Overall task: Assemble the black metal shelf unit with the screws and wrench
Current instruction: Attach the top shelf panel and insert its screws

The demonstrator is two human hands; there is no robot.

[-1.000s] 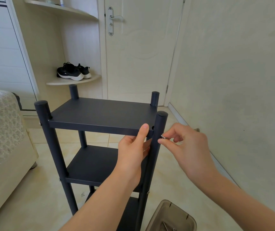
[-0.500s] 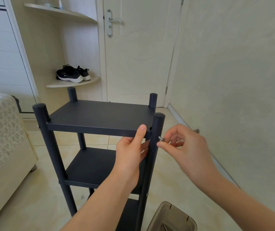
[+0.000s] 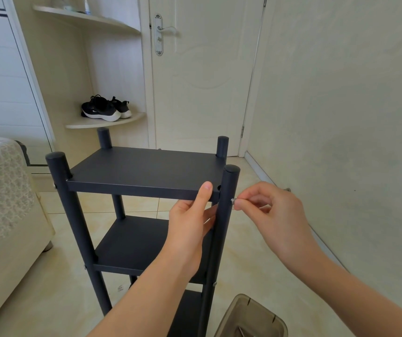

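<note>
Left hand [image 3: 190, 222] grips the top shelf [image 3: 141, 171] at its near right corner. Right hand [image 3: 273, 215] pinches a screw [image 3: 232, 200] against the post [image 3: 226, 227]. Hold the shelf level and start the thread straight.

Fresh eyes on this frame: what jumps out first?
The black shelf unit stands centre frame on the tiled floor. At its near right post, the right hand pinches a small silver screw against the post's side, while the left hand grips the front edge of the top shelf beside it. Behind, black sneakers sit on a corner wall shelf.
</note>
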